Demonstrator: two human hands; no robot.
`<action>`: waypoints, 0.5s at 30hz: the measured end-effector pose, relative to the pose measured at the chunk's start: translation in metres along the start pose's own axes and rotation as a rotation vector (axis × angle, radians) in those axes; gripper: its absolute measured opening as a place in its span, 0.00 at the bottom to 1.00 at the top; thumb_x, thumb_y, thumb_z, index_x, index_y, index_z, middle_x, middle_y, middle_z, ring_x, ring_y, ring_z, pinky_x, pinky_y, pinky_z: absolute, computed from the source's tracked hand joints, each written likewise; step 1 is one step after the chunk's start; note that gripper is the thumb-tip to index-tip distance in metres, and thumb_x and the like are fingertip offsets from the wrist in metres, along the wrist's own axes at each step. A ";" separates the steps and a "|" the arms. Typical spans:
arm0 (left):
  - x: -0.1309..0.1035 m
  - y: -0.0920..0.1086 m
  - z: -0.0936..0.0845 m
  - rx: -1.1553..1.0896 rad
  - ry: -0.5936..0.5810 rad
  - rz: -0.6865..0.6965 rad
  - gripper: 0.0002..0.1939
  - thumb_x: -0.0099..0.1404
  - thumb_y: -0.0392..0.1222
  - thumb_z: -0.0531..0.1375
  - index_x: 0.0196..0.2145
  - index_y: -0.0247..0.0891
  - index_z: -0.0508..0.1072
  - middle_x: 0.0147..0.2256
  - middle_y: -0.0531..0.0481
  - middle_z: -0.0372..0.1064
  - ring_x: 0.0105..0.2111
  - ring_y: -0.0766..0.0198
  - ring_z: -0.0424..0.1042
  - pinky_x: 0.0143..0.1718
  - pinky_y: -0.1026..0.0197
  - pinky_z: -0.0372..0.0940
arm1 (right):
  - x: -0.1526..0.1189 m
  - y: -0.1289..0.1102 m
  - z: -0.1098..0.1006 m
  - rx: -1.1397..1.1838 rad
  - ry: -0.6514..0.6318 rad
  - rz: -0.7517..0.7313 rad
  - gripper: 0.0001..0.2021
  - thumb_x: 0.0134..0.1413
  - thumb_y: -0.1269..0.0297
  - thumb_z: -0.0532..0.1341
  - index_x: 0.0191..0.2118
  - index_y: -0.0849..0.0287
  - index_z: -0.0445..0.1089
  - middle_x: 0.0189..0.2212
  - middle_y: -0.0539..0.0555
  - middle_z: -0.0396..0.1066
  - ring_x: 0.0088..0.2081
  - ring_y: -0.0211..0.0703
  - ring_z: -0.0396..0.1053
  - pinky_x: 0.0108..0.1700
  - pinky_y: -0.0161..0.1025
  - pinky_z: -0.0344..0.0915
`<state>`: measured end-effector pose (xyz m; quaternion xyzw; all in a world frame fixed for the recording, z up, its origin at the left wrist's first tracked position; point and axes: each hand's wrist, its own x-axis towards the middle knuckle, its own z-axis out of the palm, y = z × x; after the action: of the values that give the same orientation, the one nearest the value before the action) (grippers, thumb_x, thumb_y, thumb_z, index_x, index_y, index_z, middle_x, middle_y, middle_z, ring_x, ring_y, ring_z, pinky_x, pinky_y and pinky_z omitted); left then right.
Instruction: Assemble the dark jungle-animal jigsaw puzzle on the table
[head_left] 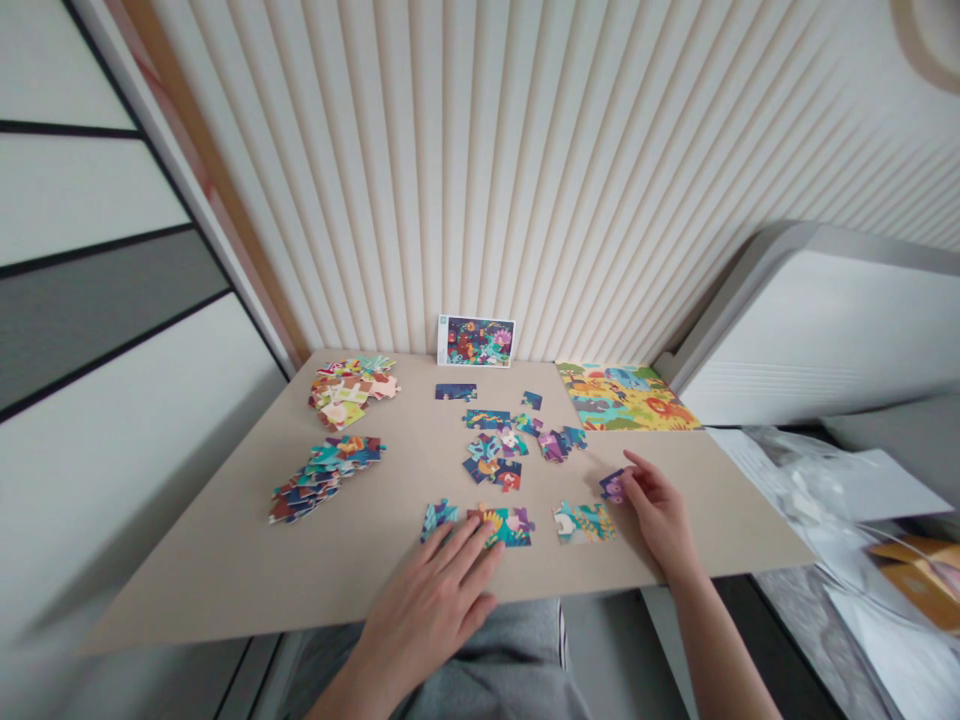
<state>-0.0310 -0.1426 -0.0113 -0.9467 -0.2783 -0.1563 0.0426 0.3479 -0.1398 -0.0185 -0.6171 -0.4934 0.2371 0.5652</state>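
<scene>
My right hand [656, 505] pinches a purple puzzle piece [613, 486] above the right part of the table. Below and left of it lies a joined pair of teal and orange pieces [585, 522]. My left hand [442, 585] rests flat near the front edge, fingers stretched out, with its fingertips on a joined strip of pieces [510, 525] and beside a blue piece [439, 517]. Further back, in the middle, small joined groups and single pieces [493, 460] are spread out. A dark blue strip [455, 392] lies behind them.
A picture card [476, 341] leans against the pleated wall. A finished-looking animal puzzle [626, 395] lies at the back right of the table [225, 570]. Two heaps of pieces, one light [349, 390] and one blue [326, 475], lie on the left. Plastic bags and papers are at the right.
</scene>
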 end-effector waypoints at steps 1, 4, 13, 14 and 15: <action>0.000 0.000 0.000 0.001 0.000 0.000 0.27 0.74 0.51 0.54 0.67 0.42 0.60 0.69 0.46 0.53 0.68 0.52 0.53 0.66 0.48 0.52 | 0.000 0.001 0.000 0.051 0.014 0.009 0.24 0.58 0.53 0.66 0.59 0.51 0.69 0.35 0.51 0.75 0.33 0.42 0.71 0.37 0.39 0.68; 0.000 0.000 0.001 -0.007 0.017 -0.002 0.27 0.74 0.51 0.54 0.66 0.41 0.61 0.69 0.45 0.53 0.68 0.52 0.54 0.66 0.49 0.52 | 0.001 0.006 0.001 0.102 0.031 0.053 0.22 0.55 0.53 0.69 0.54 0.53 0.72 0.37 0.53 0.76 0.36 0.43 0.73 0.39 0.40 0.69; -0.001 0.000 0.004 -0.002 0.013 0.003 0.27 0.74 0.51 0.54 0.67 0.41 0.60 0.69 0.45 0.53 0.68 0.52 0.54 0.66 0.48 0.52 | 0.004 0.007 0.005 0.064 -0.125 0.118 0.21 0.54 0.50 0.70 0.49 0.56 0.74 0.37 0.55 0.78 0.36 0.45 0.73 0.38 0.40 0.69; -0.001 0.000 0.004 -0.004 0.014 0.001 0.27 0.74 0.51 0.54 0.67 0.41 0.60 0.69 0.45 0.53 0.68 0.52 0.54 0.66 0.48 0.52 | 0.005 0.005 0.006 0.069 -0.140 0.118 0.21 0.54 0.50 0.69 0.49 0.56 0.74 0.36 0.55 0.78 0.35 0.44 0.73 0.37 0.39 0.69; -0.001 0.000 0.004 -0.006 0.017 0.000 0.27 0.74 0.51 0.54 0.67 0.41 0.60 0.69 0.45 0.53 0.68 0.52 0.54 0.66 0.48 0.51 | 0.007 0.003 0.008 0.074 -0.155 0.119 0.21 0.54 0.50 0.69 0.49 0.56 0.74 0.36 0.54 0.78 0.34 0.43 0.73 0.36 0.39 0.68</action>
<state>-0.0310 -0.1421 -0.0154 -0.9455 -0.2774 -0.1650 0.0420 0.3449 -0.1300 -0.0218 -0.6036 -0.4892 0.3355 0.5327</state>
